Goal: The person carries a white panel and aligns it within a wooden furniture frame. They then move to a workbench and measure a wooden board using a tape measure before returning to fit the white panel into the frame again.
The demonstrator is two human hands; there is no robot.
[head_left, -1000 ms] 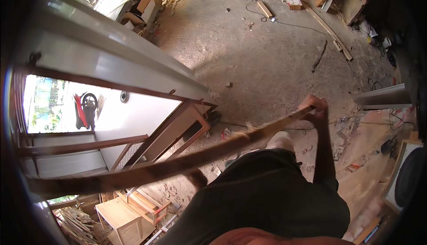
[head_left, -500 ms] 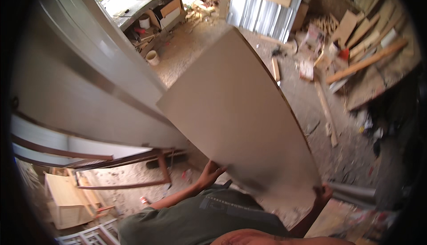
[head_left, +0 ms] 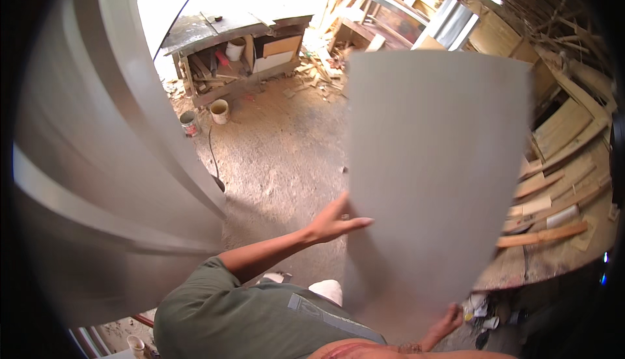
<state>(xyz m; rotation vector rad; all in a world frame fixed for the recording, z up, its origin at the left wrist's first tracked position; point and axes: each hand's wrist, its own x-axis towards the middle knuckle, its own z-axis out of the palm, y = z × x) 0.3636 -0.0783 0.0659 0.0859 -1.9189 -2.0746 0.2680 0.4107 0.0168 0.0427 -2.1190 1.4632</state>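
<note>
A large flat grey-beige board (head_left: 436, 157) stands tilted in front of me, its broad face toward me. My left hand (head_left: 335, 221) grips its left edge about midway up, thumb lying on the near face and the other fingers hidden behind. Low at the board's right corner is my right hand (head_left: 448, 320), closed round the edge; part of its grip is hidden. A tall grey glossy panelled piece (head_left: 124, 144), like a cabinet or door, rises close on my left, apart from the board.
A workbench (head_left: 228, 36) with wood scraps on its shelves stands at the back left. Near it on the floor are a white bucket (head_left: 220, 111) and a paint can (head_left: 189, 123). Planks (head_left: 543, 235) and offcuts lie on a table at the right.
The board has swung from a leftward slant to nearly upright and moved right, still in both hands. My left hand is now higher on its edge. The view has turned toward the workbench.
</note>
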